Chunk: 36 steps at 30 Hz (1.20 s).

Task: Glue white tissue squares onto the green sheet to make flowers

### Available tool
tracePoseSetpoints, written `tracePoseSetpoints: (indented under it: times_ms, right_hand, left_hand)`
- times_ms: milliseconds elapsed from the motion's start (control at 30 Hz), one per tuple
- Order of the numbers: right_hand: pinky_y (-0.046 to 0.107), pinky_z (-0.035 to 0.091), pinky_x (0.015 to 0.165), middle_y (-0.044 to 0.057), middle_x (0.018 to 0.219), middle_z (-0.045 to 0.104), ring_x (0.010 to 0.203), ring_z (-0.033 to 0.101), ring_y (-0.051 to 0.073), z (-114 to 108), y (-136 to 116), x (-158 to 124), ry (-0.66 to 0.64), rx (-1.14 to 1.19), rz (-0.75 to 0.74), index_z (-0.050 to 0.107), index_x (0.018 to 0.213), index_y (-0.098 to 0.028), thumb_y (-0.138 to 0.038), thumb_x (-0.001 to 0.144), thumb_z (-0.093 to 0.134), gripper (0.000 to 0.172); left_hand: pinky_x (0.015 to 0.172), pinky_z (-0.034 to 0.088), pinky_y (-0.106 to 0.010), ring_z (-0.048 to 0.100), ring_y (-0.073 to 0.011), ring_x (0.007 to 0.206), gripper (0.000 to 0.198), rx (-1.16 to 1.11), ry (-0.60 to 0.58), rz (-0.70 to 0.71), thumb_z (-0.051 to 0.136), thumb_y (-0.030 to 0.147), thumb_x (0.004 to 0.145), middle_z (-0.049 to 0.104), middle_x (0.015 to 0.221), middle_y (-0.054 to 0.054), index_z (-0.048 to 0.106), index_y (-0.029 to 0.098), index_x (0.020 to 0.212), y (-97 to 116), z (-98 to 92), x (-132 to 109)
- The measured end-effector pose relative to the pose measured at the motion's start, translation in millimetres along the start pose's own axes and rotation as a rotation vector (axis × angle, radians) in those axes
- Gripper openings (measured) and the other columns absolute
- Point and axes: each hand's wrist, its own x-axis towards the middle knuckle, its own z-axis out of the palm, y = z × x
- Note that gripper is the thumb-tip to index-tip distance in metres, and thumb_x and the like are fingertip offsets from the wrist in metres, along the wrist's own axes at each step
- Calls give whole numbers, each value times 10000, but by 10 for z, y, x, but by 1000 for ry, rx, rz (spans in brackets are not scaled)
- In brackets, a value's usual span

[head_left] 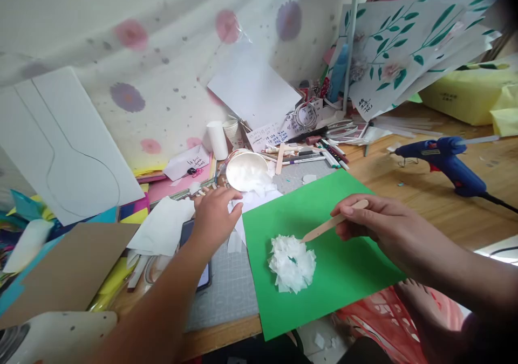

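Note:
My right hand [370, 218] pinches a wooden craft stick [329, 225]. Its lower tip touches the upper right edge of a ring of crumpled white tissue paper [289, 272]. That ring lies on a green sheet [343, 267], whose front corner hangs past the table edge; green shows through a small gap in its middle. My left hand [216, 213] hovers left of the sheet with thumb and index tips slightly apart, and I see nothing between them. Just beyond it a tipped white paper bowl [243, 170] holds white tissue pieces that spill from its mouth.
A phone [205, 277] lies partly under my left forearm. A blue glue gun [449, 162] rests at the right. Pens [332, 153] and paper cups [217, 140] stand or lie behind. A white board [68, 148] leans at the left near brown cardboard [60, 267].

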Motion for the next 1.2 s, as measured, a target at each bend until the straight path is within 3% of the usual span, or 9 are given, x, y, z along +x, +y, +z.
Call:
tracePoseSetpoints:
  times_ms: [300, 433, 533, 633, 733, 867, 933, 1067, 1200]
  right_hand:
    - [313, 509, 664, 49, 707, 655, 655, 622, 162, -7, -97, -47, -13, -60, -41, 635, 755, -168, -508, 723, 696, 346]
    - [287, 496, 653, 27, 679, 646, 648, 614, 147, -4, -111, -35, -21, -62, -32, 637, 748, -170, -488, 740, 690, 323]
    - [292, 489, 648, 27, 653, 647, 632, 613, 150, -3, -112, -29, -27, -70, -32, 637, 742, -167, -485, 745, 685, 322]
    - [294, 482, 641, 26, 638, 646, 613, 611, 149, -12, -113, -32, -32, -61, -41, 637, 735, -167, -478, 745, 685, 315]
    - [288, 478, 649, 22, 643, 651, 617, 613, 145, -27, -122, -35, -43, -43, -42, 641, 740, -170, -464, 750, 687, 298]
    - [266, 484, 659, 18, 658, 657, 629, 618, 132, -39, -131, -22, -64, -4, -32, 648, 735, -179, -443, 766, 685, 268]
    - [266, 499, 644, 22, 663, 655, 625, 622, 136, -42, -128, -15, -61, 26, -43, 649, 725, -181, -440, 748, 703, 266]
    - [266, 522, 621, 21, 679, 658, 610, 633, 141, -56, -109, -32, -4, 41, -58, 656, 712, -178, -425, 716, 737, 260]
    - [244, 518, 632, -5, 731, 668, 632, 648, 126, -62, -102, -84, 31, -3, -145, 667, 737, -197, -384, 746, 725, 196]
  left_hand:
    - [909, 354, -491, 538, -278, 1008, 186, 119, -112, 170, 613, 202, 800, 649, 969, -68, 684, 246, 965, 36, 383, 485]
    - [906, 453, -468, 558, -241, 1049, 276, 105, -137, 202, 543, 269, 901, 605, 1117, -83, 579, 199, 1166, 134, 482, 664]
    - [847, 521, -414, 593, -206, 1007, 321, 74, -198, 207, 537, 331, 914, 567, 1200, -95, 543, 163, 1187, 203, 559, 816]
    - [845, 521, -412, 593, -207, 1006, 312, 40, -232, 181, 542, 324, 912, 571, 1193, -93, 548, 167, 1181, 246, 582, 929]
    - [850, 517, -413, 589, -206, 1011, 306, -21, -191, 137, 540, 326, 913, 572, 1192, -92, 550, 168, 1174, 266, 501, 951]
    - [842, 495, -367, 594, -193, 930, 108, -170, -61, 42, 594, 257, 844, 607, 1052, -64, 660, 172, 844, 291, 325, 802]
    - [774, 501, -331, 604, -180, 838, 109, -268, -22, -6, 596, 235, 804, 621, 952, -50, 653, 170, 737, 317, 261, 653]
    - [616, 493, -273, 595, -147, 670, 143, -456, -40, -33, 541, 271, 833, 640, 749, -8, 632, 173, 781, 425, 170, 232]
    - [798, 476, -315, 602, -160, 837, 90, -554, 8, 42, 577, 210, 821, 657, 850, -12, 625, 188, 748, 567, 87, -227]
